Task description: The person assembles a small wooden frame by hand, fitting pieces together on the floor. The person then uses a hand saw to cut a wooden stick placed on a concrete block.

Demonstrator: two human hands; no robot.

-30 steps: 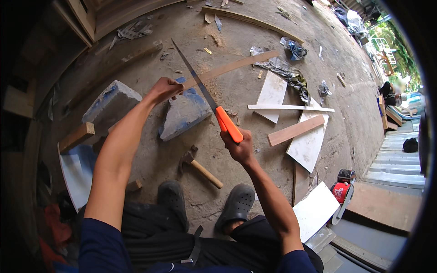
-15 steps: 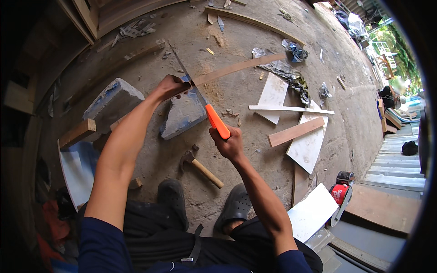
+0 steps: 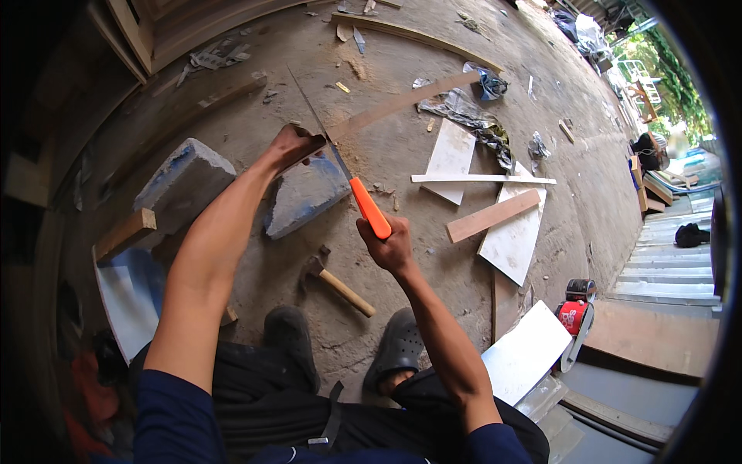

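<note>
My left hand (image 3: 297, 145) is closed around a narrow brown wooden strip (image 3: 402, 106), pressing it over a grey-blue concrete block (image 3: 304, 199). The strip slants away to the upper right, past the block. In my right hand (image 3: 386, 243) is the orange handle of a handsaw (image 3: 369, 207). Its thin blade crosses the strip just right of my left fingers and points away from me. How deep the blade sits in the wood cannot be made out. A hammer (image 3: 344, 292) with a wooden handle lies on the floor in front of my shoes.
A second concrete block (image 3: 185, 182) stands left of my left forearm. To the right lie white board pieces (image 3: 516, 240), a white strip (image 3: 483, 179) and a short plank (image 3: 493, 216). Crumpled plastic (image 3: 468, 112) and a long batten (image 3: 417, 39) lie farther off. A red belt sander (image 3: 573, 317) sits at lower right.
The whole view has shifted slightly. The strip's far end appears a little farther up in the picture. Both hands keep their grips, and the saw still crosses the strip at about the same spot.
</note>
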